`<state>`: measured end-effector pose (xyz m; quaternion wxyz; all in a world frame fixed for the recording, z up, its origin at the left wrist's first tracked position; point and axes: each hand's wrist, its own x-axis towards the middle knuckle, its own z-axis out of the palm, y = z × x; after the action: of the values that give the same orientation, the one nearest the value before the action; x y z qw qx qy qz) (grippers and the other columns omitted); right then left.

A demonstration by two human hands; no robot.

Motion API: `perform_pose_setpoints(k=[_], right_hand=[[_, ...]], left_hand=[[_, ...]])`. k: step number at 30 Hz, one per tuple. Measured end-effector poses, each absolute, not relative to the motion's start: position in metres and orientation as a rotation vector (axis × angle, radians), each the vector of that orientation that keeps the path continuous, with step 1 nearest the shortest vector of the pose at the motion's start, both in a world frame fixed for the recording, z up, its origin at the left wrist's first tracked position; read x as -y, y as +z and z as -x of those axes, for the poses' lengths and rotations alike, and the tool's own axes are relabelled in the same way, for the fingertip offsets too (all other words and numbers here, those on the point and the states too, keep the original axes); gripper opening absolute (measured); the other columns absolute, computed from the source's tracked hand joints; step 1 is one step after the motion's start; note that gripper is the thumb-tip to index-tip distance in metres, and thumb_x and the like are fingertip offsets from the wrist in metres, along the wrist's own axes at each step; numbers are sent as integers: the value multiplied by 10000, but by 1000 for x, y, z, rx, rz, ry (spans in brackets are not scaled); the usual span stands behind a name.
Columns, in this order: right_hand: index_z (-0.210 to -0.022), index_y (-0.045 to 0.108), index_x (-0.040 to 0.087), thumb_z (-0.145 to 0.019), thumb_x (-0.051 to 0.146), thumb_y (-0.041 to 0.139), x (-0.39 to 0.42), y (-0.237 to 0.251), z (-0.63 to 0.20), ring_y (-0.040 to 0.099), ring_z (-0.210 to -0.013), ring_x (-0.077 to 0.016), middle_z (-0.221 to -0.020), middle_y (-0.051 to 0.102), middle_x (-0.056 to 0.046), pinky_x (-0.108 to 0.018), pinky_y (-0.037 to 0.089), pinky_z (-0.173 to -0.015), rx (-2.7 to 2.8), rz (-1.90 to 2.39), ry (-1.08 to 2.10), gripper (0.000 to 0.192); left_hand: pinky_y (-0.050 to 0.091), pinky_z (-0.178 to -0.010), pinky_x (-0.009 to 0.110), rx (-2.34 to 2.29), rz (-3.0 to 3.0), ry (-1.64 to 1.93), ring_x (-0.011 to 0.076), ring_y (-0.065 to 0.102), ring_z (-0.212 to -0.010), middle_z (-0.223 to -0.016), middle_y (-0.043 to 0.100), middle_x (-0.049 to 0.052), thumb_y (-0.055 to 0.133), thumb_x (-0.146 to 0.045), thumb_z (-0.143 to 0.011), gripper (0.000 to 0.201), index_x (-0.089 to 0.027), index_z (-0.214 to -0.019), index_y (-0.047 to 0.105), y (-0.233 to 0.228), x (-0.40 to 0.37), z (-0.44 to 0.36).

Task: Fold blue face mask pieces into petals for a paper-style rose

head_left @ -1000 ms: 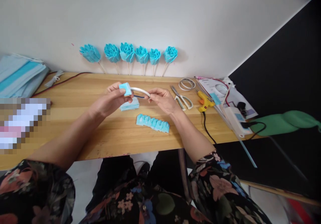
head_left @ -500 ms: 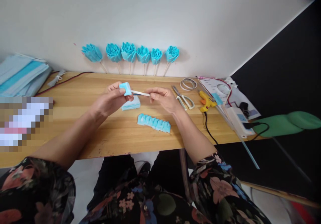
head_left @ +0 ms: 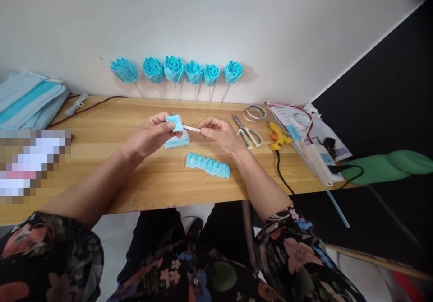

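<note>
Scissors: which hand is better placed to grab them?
Probably the right. The right hand pinches the white strip just beside the scissors, which lie on its side of the table. The left hand holds the blue folded piece, farther off.

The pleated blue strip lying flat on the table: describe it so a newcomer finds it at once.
On the wooden table, look just in front of the right hand. The pleated blue strip lies there untouched, long and zigzag-folded, unlike the small stacked blue pieces behind it.
</note>
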<state>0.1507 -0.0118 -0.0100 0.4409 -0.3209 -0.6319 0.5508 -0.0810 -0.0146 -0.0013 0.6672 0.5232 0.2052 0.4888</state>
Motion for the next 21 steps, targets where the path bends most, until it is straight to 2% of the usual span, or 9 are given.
perform_pose_setpoints(k=[7,13,17,21], right_hand=[[-964,754,214,-804,442,746,15,-6,-152,643,-857,-127,-951,738,-5,-275,503,-803,1689,782,1204,278],[-978,754,205,-826,416,696,14,-6,-156,662,-918,-158,-974,745,-21,-311,516,-842,1768,805,1074,266],[-994,756,209,-864,358,638,14,-7,-158,676,-1005,-174,-1038,754,-32,-341,517,-933,1806,794,977,231],[-1023,755,231,-893,294,594,16,-4,-157,676,-1006,-177,-1051,749,-32,-370,518,-963,1872,819,828,217]], left_hand=[[517,-595,260,-489,-1296,1214,144,640,-663,-738,688,25,875,-346,-726,264,-176,-700,674,3,19,81],[498,-563,254,-511,-1372,1200,140,628,-654,-757,679,22,866,-345,-738,252,-181,-710,677,3,18,82],[495,-603,249,-556,-1490,1208,136,628,-691,-798,688,26,851,-343,-758,234,-186,-731,679,1,14,88],[503,-679,280,-623,-1706,1177,166,646,-774,-889,717,63,833,-356,-762,232,-187,-719,680,4,14,90]])
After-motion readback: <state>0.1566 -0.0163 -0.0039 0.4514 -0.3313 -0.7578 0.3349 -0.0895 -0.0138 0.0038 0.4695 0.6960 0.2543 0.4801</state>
